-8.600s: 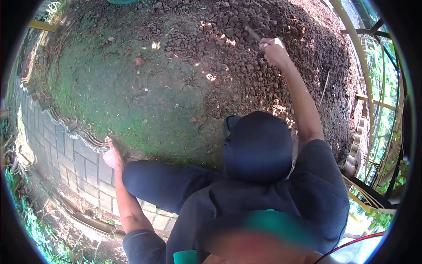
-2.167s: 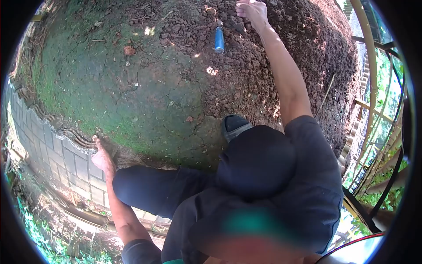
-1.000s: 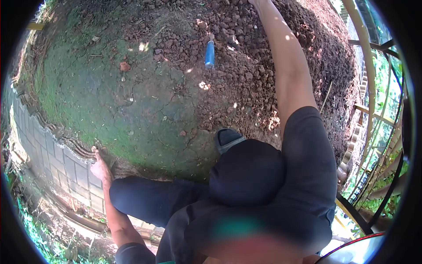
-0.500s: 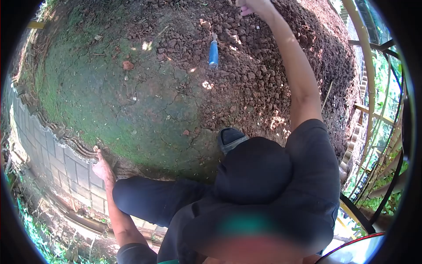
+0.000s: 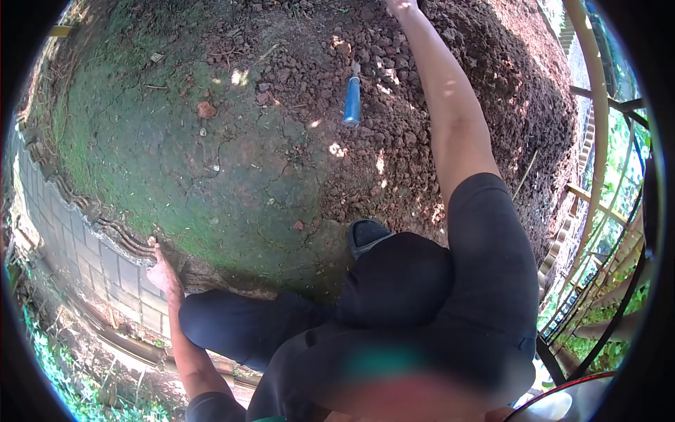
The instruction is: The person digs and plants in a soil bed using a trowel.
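Observation:
My left hand (image 5: 163, 276) is low on the left, at the wavy edging (image 5: 116, 233) between the soil and the paving. Its fingers look closed, with a small pale lump at the fingertips that I cannot make out. Far ahead, my right hand (image 5: 403, 5) reaches over loose reddish-brown clods (image 5: 394, 133); the top of the view cuts off its fingers. A hand tool with a blue handle (image 5: 352, 103) lies below and left of that hand, apart from it. The tool's metal end is mostly hidden among the clods.
Mossy, cracked ground (image 5: 239, 176) spreads left of the clods. My dark shoe (image 5: 367, 235) stands on its near edge. Grey paving blocks (image 5: 105, 260) run along the left. At the right is a curved yellowish rail (image 5: 598, 91) with a dark metal frame.
My right hand has moved farther forward, partly out of view, as my arm swung left. The blue-handled tool sits slightly lower and to the right in view. My left hand stays at the edging.

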Demonstrator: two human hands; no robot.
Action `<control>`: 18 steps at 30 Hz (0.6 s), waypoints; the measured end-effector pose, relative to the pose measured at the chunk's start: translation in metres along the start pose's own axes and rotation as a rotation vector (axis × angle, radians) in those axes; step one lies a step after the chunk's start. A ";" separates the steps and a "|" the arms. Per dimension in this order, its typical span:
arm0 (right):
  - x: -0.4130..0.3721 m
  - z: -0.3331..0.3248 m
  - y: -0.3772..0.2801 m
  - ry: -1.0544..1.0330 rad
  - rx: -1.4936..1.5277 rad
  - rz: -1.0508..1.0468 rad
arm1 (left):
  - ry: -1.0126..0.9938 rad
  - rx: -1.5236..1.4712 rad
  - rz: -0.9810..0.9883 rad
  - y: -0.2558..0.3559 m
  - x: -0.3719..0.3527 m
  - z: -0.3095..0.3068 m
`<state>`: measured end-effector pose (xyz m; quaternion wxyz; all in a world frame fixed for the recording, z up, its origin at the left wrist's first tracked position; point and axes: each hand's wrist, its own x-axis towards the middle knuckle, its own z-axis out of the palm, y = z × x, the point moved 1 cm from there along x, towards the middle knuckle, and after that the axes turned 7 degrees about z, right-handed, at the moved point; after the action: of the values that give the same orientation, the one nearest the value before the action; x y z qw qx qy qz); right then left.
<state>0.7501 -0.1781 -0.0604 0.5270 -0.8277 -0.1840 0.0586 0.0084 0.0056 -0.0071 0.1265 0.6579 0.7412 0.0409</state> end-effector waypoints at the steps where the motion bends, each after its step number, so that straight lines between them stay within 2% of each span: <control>1: 0.004 -0.002 -0.002 -0.028 0.079 0.011 | 0.017 0.045 0.008 0.001 0.002 0.001; 4: -0.028 -0.025 -0.033 0.007 0.078 0.376 | -0.041 0.036 0.012 -0.006 0.007 0.003; 7: -0.031 -0.026 0.003 0.095 -0.594 -0.326 | -0.046 -0.028 -0.023 -0.009 0.009 0.006; 8: -0.032 -0.024 0.009 0.074 -0.550 -0.347 | -0.053 -0.044 -0.037 0.000 0.003 0.001; 11: -0.028 -0.024 0.006 -0.002 -0.494 -0.496 | -0.050 0.154 -0.075 0.000 0.007 0.002; 12: -0.028 -0.029 -0.001 0.049 -0.685 -0.765 | -0.040 0.103 -0.058 -0.001 0.008 0.002; 14: -0.043 -0.041 -0.020 -0.206 -0.741 -0.608 | -0.025 -0.013 -0.035 -0.004 0.006 0.004; 15: -0.044 -0.045 -0.032 -0.333 -0.771 -0.527 | -0.034 0.031 -0.020 -0.004 0.006 0.003; 16: -0.040 -0.043 -0.030 -0.396 -0.882 -0.339 | -0.039 0.037 -0.025 -0.004 0.006 0.003; 17: -0.039 -0.038 -0.031 -0.381 -0.874 -0.290 | -0.041 0.042 -0.030 0.002 0.003 0.000; 18: -0.034 -0.035 -0.033 -0.374 -0.835 -0.146 | -0.053 0.068 -0.073 0.008 0.001 -0.002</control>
<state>0.7207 -0.2072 -0.0187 0.1092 -0.9291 -0.3416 0.0908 0.0155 0.0076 -0.0031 0.1250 0.6352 0.7622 -0.0066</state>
